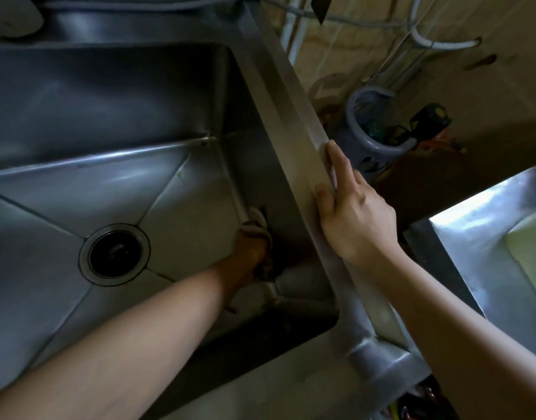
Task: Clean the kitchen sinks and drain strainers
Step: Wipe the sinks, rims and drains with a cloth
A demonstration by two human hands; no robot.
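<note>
A person leans over a deep stainless-steel sink point(109, 189), the left hand point(248, 253) down at the bottom right corner of the basin, where it grips a pale cloth point(256, 222) and presses it into the seam between the floor and the right-hand wall. The fingers of that hand are clenched round the cloth. The right hand point(354, 219) rests on the sink's raised right rim point(291, 122), fingers straight and released, thumb laid along the edge, apparently bracing the body. The drain opening point(113, 254) sits in the middle of the basin floor, well apart from the cloth; it looks dark and open, and whether a strainer sits inside cannot be told. A second steel basin point(488, 237) shows at the right edge, and a grey plastic container point(369, 128) stands on the floor beyond the rim. The step in hand appears to be the wiping of the first basin's corner and walls, with the drain and the second basin still to come. The next move likely calls for drawing the cloth along the seam toward the drain, keeping pressure in the crease where grime collects
</note>
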